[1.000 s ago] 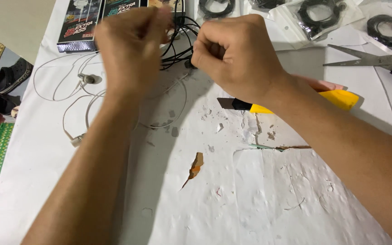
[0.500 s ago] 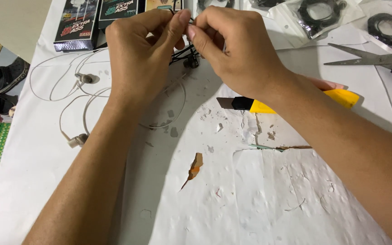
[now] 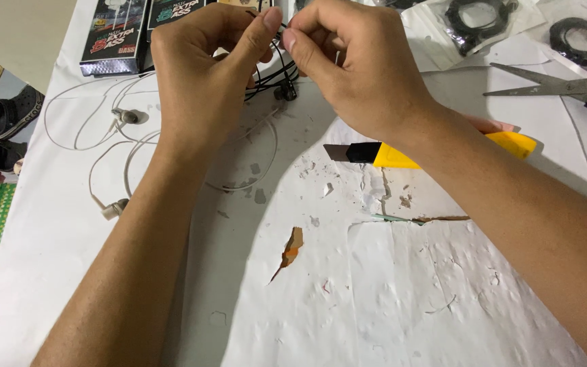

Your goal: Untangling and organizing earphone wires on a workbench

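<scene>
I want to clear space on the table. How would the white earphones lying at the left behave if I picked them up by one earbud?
The white earphones would probably be floppy: the thin cord lies in loose loops on the white paper cover. They look light, so the trailing cord would likely dangle and swing. The loops overlap, so it may tangle.

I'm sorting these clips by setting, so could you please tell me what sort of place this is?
Probably a home workbench for earphone repair: a paper-covered table with a yellow utility knife, scissors, boxed earphones, and shoes on the floor beside it.
</scene>
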